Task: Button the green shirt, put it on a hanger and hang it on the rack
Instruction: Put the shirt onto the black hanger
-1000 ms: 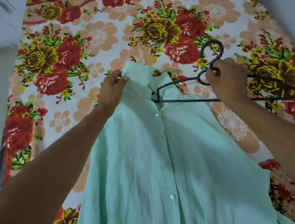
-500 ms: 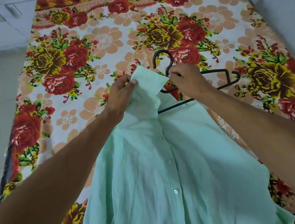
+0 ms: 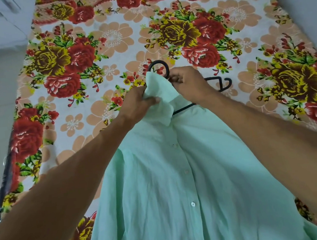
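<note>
The left hand (image 3: 138, 104) had its fingers curled round the bunched collar (image 3: 159, 98) of the pale mint-green, button-front woven shirt (image 3: 180, 176), with the thumb clamping the cloth. The right hand (image 3: 189, 82), just beside it, pinched the neck of the thin black wire hanger (image 3: 157, 61) right under the hook, fingertips drawn tight together. One length of the wire ran in under the collar. The hanger's other shoulder stuck out to the right, beyond the wrist and outside the cloth.

The shirt looked light and limp and creased easily, so it would probably sag wherever it was not held and could slide off a slim wire. The collar and shoulder seams seemed the best places to grip it. The hanger looked stiff and light and was best steered by its neck.

Both bare forearms reached forward from the lower corners and met at the collar, wrists slightly bent inward. The shirt lay front-up with its white buttons (image 3: 192, 204) apparently fastened. Its body trailed toward the wearer over the red, yellow and peach floral bedsheet (image 3: 104, 37).
</note>
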